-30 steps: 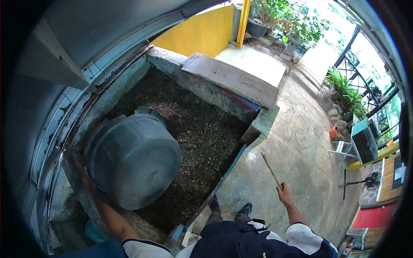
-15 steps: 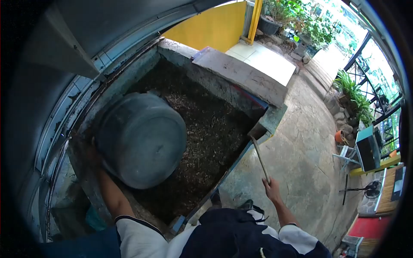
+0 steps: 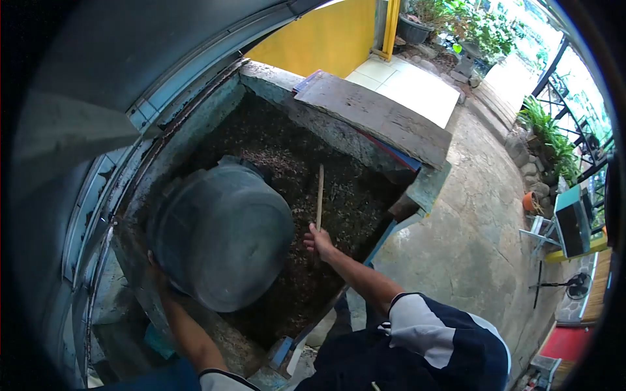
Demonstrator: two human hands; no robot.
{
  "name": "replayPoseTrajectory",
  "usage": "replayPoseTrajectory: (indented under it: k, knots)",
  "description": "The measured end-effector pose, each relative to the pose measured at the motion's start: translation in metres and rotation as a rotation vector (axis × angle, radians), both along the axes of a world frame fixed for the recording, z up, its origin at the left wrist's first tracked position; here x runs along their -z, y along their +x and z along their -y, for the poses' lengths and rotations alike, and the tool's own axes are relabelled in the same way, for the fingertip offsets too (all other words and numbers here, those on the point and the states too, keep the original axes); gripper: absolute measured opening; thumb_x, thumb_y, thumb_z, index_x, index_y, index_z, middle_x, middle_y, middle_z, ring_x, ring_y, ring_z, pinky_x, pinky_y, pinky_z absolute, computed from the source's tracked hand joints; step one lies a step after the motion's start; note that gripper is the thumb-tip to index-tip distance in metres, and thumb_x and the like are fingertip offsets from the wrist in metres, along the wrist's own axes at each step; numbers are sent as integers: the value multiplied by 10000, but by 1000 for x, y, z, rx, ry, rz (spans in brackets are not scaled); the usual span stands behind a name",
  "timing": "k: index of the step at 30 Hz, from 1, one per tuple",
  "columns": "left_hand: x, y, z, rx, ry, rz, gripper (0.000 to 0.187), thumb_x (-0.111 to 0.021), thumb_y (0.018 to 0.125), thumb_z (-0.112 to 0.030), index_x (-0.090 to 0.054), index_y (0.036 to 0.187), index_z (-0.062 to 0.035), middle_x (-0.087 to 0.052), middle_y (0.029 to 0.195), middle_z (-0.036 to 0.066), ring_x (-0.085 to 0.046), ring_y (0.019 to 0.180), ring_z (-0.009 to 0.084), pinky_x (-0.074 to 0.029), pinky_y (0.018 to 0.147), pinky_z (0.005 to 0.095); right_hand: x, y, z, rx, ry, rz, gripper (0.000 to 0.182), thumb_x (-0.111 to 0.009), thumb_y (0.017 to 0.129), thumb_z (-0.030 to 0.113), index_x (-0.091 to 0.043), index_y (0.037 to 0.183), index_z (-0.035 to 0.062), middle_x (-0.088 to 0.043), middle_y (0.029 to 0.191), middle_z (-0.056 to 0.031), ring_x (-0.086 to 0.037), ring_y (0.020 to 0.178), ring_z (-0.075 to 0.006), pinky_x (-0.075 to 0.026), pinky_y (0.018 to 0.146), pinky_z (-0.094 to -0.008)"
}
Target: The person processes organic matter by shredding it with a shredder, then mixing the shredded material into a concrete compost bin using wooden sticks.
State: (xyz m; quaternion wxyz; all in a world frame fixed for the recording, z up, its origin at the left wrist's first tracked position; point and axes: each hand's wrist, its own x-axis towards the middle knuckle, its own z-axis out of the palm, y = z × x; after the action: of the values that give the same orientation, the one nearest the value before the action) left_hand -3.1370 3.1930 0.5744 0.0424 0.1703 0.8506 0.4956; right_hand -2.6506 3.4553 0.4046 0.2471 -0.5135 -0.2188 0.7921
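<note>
A large dark tub (image 3: pixel 241 238) lies tipped over the soil (image 3: pixel 339 202) in a walled bed, its base facing up and toward the right. At the tub's lower left rim is my left hand (image 3: pixel 156 266), in shadow and largely hidden, so its fingers cannot be made out. My right hand (image 3: pixel 317 241) is closed around a thin wooden stick (image 3: pixel 320 192), just right of the tub and above the soil. The stick points away from me.
A worn board (image 3: pixel 372 117) rests on the bed's far wall. Concrete floor (image 3: pixel 456 241) runs along the right, with a folding chair (image 3: pixel 544 228), a fan (image 3: pixel 574 285) and an orange pot (image 3: pixel 531 201). A metal sheet wall (image 3: pixel 163 58) curves along the left.
My right hand has moved left with the stick, from over the floor to over the soil. The tub has shifted slightly right and toward me, and its tilt has changed.
</note>
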Motion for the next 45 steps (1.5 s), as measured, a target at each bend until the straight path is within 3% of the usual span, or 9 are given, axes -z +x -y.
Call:
replayPoseTrajectory:
  k: [4, 8, 12, 15, 26, 28, 30, 38, 45]
  knots:
    - [6, 7, 43, -88, -98, -236, 769, -511, 995, -617, -615, 1268, 93, -671, 1221, 224, -627, 1046, 340, -477, 943, 450, 52, -45, 34, -120, -175, -393, 406, -530, 1034, 492, -567, 1268, 162, -518, 819, 11, -525, 693, -137, -481, 582, -324]
    - [0, 38, 56, -165, -167, -100, 830, -512, 966, -673, -634, 1187, 118, -701, 1081, 246, -648, 925, 356, -502, 857, 476, 56, -53, 57, -87, -161, -172, 459, -475, 1049, 511, -565, 1288, 129, -589, 868, -11, -597, 799, -184, -529, 694, -383]
    - [10, 32, 65, -237, -167, -132, 900, -505, 932, -730, -637, 1061, 150, -692, 958, 274, -636, 830, 378, -506, 801, 491, 55, -59, 72, -42, -269, -221, 584, -388, 1059, 554, -528, 1358, 71, -628, 1284, -108, -602, 1183, -280, -506, 985, -434]
    - [19, 36, 51, -212, -234, -184, 911, -506, 925, -741, -643, 1009, 155, -685, 912, 271, -624, 805, 374, -498, 793, 492, 64, -60, 71, 128, -270, -283, 703, -389, 1048, 581, -397, 1495, 38, -447, 1534, -125, -450, 1380, -295, -368, 1145, -463]
    - [-32, 72, 48, -253, -136, -126, 796, -527, 941, -698, -716, 949, 75, -698, 854, 206, -640, 774, 346, -498, 820, 494, -25, -51, 60, 191, -345, -171, 724, -403, 1034, 594, -363, 1492, 35, -475, 1469, -204, -504, 1331, -385, -430, 1076, -554]
    - [-62, 110, 42, -377, -7, 109, 815, -498, 952, -703, -652, 1199, 59, -674, 1206, 212, -644, 1023, 332, -502, 937, 495, -30, -66, 40, 153, -151, 24, 666, -436, 1038, 551, -449, 1468, 44, -563, 1373, -188, -549, 1279, -354, -449, 1040, -514]
    - [-54, 127, 30, -375, 26, 146, 816, -491, 953, -704, -644, 1209, 57, -668, 1215, 212, -639, 1034, 332, -498, 944, 496, -87, -72, 6, 56, 13, 221, 614, -471, 1035, 508, -523, 1428, 39, -630, 1277, -174, -590, 1209, -319, -460, 995, -477]
    - [-40, 190, 23, -428, 278, 337, 830, -435, 963, -711, -583, 1288, 38, -620, 1293, 208, -603, 1121, 336, -463, 999, 507, -180, -100, -64, -135, 505, 54, 492, -530, 1011, 498, -670, 1127, 41, -684, 1010, -105, -641, 1005, -224, -475, 876, -423]
    - [3, 236, 18, -498, 528, 511, 846, -386, 972, -717, -529, 1358, 22, -578, 1361, 205, -571, 1197, 339, -433, 1048, 518, -284, -104, -105, -202, 511, -451, 366, -476, 1071, 395, -613, 1214, 88, -703, 989, -46, -614, 793, -108, -470, 652, -261]
